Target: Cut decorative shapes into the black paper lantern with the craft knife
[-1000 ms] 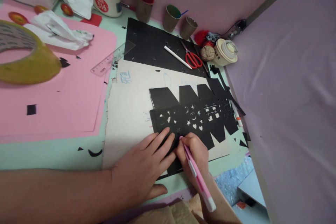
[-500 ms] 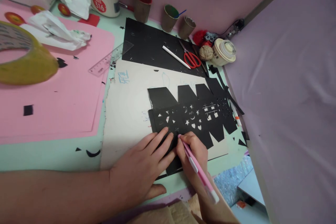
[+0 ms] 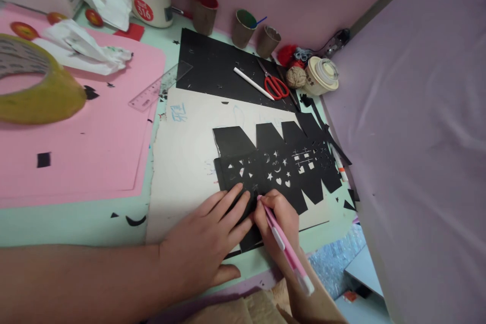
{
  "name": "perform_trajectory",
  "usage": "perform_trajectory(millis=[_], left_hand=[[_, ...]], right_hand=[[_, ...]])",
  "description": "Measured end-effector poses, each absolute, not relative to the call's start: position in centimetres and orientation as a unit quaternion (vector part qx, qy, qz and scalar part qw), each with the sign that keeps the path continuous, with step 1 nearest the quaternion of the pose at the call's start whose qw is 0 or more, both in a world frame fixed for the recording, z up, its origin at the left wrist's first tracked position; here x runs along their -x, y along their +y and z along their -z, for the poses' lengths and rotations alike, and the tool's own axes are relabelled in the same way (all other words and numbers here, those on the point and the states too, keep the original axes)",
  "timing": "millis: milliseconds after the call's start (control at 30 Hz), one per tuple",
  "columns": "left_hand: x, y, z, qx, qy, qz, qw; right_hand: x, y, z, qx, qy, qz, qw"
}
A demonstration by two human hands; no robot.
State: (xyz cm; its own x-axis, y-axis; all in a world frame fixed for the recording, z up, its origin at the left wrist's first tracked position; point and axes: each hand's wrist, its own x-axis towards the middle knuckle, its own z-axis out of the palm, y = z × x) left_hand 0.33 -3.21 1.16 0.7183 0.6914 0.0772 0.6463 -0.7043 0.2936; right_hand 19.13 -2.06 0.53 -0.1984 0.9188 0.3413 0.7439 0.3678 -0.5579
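A black paper sheet (image 3: 243,140) with tabs and cut-out stars, moons, hearts and triangles lies on a white board (image 3: 174,162). My left hand (image 3: 212,238) rests flat across the sheet's lower left part, fingers spread and holding nothing. Just to its right, my right hand (image 3: 279,223) is closed around a pink pen-like tool (image 3: 286,245). The tool's tip is down at the black sheet beside my left fingertips; the tip itself is hidden by my fingers.
Behind lie a black sheet (image 3: 212,61), white pencil (image 3: 253,84), red scissors (image 3: 276,88) and clear ruler (image 3: 152,92). Three cups stand near the wall. At left, a yellow tape roll (image 3: 53,104) sits on pink sheets (image 3: 94,162). Twine (image 3: 296,77) and a lidded tub (image 3: 322,77) are right.
The view has shifted very slightly. Both hands and the pink tool stay in nearly the same place on the black sheet.
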Motion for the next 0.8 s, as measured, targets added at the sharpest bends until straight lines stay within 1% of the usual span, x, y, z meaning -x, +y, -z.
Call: perform_trajectory(millis=[400, 667, 800], left_hand=[[-0.09, -2.88, -0.79, -0.931, 0.329, -0.107, 0.120], [-0.45, -3.26, -1.36, -0.919, 0.364, -0.088, 0.127], [-0.31, -3.16, -1.11, -0.922, 0.356, -0.092, 0.121]], right_hand=[[-19.26, -1.92, -0.04, 0.549, -0.747, -0.164, 0.338], [-19.08, -1.90, -0.53, 0.546, -0.753, -0.156, 0.333], [-19.06, -2.12, -0.30, 0.537, -0.741, -0.175, 0.363]])
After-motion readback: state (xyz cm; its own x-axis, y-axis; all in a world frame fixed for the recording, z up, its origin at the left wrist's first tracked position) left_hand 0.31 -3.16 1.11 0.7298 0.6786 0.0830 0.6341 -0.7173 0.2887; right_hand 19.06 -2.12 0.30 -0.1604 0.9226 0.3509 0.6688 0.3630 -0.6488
